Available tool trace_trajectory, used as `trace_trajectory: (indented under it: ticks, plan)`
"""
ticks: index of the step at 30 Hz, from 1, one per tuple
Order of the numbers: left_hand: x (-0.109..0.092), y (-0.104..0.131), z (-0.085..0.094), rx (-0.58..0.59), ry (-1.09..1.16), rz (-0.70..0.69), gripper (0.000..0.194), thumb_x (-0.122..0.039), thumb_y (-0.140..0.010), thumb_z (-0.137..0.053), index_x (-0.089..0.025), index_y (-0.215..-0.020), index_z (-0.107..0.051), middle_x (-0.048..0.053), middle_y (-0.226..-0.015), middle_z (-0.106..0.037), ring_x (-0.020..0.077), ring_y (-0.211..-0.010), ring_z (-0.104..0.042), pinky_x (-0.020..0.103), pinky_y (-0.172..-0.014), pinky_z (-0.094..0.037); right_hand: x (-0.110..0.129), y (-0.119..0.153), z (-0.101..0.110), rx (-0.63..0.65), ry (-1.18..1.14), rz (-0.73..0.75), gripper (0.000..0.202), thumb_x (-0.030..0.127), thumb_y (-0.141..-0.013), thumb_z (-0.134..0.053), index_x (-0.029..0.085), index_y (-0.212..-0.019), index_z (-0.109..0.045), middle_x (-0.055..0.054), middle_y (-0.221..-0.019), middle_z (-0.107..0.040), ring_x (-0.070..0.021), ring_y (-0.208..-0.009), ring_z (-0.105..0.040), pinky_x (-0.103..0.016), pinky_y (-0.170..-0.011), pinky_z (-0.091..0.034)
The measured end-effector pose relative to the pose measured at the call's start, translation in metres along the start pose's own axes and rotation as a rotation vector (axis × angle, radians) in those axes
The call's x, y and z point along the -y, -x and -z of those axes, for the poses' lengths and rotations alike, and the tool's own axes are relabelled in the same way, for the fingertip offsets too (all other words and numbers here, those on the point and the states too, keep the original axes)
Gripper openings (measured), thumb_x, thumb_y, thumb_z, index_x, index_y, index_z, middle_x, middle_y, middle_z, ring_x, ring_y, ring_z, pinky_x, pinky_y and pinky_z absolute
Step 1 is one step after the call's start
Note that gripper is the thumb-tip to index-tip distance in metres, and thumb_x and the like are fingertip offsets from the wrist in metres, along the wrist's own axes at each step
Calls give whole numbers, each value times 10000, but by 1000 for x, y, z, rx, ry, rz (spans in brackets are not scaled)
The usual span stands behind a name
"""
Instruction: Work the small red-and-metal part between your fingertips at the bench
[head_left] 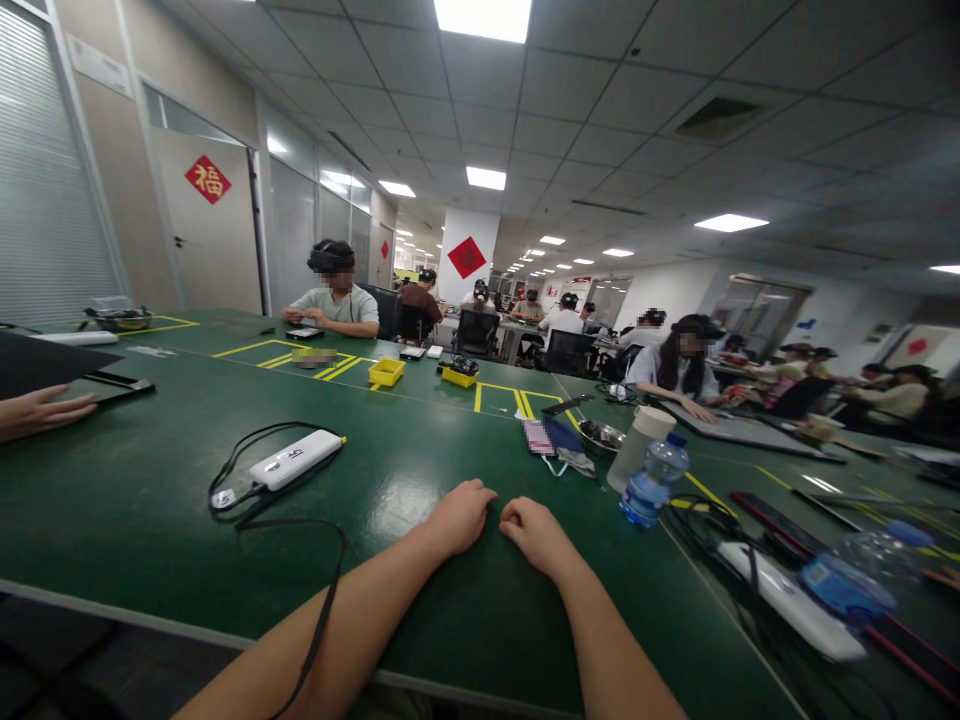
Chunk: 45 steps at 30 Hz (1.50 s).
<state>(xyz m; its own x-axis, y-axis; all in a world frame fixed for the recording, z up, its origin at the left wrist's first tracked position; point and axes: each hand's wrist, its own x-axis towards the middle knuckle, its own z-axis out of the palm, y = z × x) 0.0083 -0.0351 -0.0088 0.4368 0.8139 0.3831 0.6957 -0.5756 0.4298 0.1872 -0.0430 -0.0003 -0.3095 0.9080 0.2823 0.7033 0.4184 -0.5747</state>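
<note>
My left hand rests on the green table with its fingers curled and closed. A narrow gap to its right, my right hand is also closed, the fingers bent inward toward the left one. I see no object in either hand, though the fingertips are partly hidden. A black cable hangs across my left forearm and runs to a white power bank lying to the left. Nearest my right hand on that side stand a water bottle with a blue cap and a cream tumbler.
Beyond my hands lie a phone, a dark cloth, a metal bowl and two yellow trays. Another bottle and white power bank lie at right. A co-worker's hand reaches in at left; several people sit around.
</note>
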Motion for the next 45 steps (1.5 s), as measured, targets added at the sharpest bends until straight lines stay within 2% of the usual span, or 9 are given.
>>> trace_trajectory:
  ticks: [4,7,10,13,18,24,33,39,45]
  plan:
    - [-1,1,2,-76,241,107,283,-149,-791,-461,-177,-1010,-638,63,-925,-611,152,-841,-568,258,-780,-439,7,-3,-3,-13,-355,-95,137,274,-712,-570,168,-786,-615,-10,-681,-628,-142,-600,-581,-263,-602,-429]
    - [-2,1,3,-52,503,184,241,-117,-716,-530,-150,-941,-610,24,-803,-620,113,-682,-566,215,-624,-450,13,-3,-6,-17,-605,-129,180,273,-701,-579,146,-824,-615,-26,-691,-651,-153,-637,-615,-271,-623,-458]
    - [-1,2,3,-55,749,246,255,-125,-681,-580,-139,-935,-566,-14,-704,-599,88,-572,-553,189,-528,-433,16,-3,-8,-24,-727,-150,167,228,-673,-587,133,-802,-635,-42,-691,-671,-160,-673,-631,-282,-661,-475]
    - [2,3,3,-58,923,312,257,-139,-698,-590,-129,-954,-563,-31,-626,-574,78,-521,-549,193,-525,-449,14,-3,-9,-34,-825,-235,156,206,-667,-593,122,-788,-645,-58,-711,-681,-155,-687,-643,-284,-691,-488]
    - [5,3,5,-44,1159,445,219,-150,-759,-557,-99,-971,-579,54,-774,-646,92,-617,-619,236,-647,-520,9,-5,-9,-47,-994,-347,208,221,-618,-687,131,-799,-640,-76,-800,-689,-159,-700,-658,-277,-662,-511]
    - [4,2,7,-34,1182,474,261,-136,-764,-570,-108,-1023,-586,65,-768,-657,108,-623,-640,219,-606,-534,4,-6,-9,-8,-1160,-370,153,205,-663,-682,134,-796,-658,-83,-801,-701,-169,-744,-668,-300,-723,-520]
    - [5,2,12,41,1298,512,231,-220,-818,-559,-95,-1004,-617,100,-847,-676,115,-679,-647,247,-696,-544,4,-7,-5,81,-1238,-393,127,213,-773,-593,112,-815,-656,-115,-808,-709,-173,-750,-679,-297,-731,-529]
    - [7,3,7,49,1310,442,252,-84,-746,-619,-94,-997,-615,95,-852,-674,110,-714,-648,231,-726,-526,6,-5,-8,16,-1163,-387,133,124,-693,-657,122,-826,-659,-97,-811,-709,-166,-757,-678,-293,-757,-527]
    - [10,3,2,51,1280,389,227,-94,-729,-640,-99,-956,-623,85,-845,-665,96,-681,-640,234,-712,-521,6,-5,-10,40,-1126,-356,174,169,-649,-706,125,-812,-664,-86,-820,-700,-157,-739,-671,-281,-724,-527]
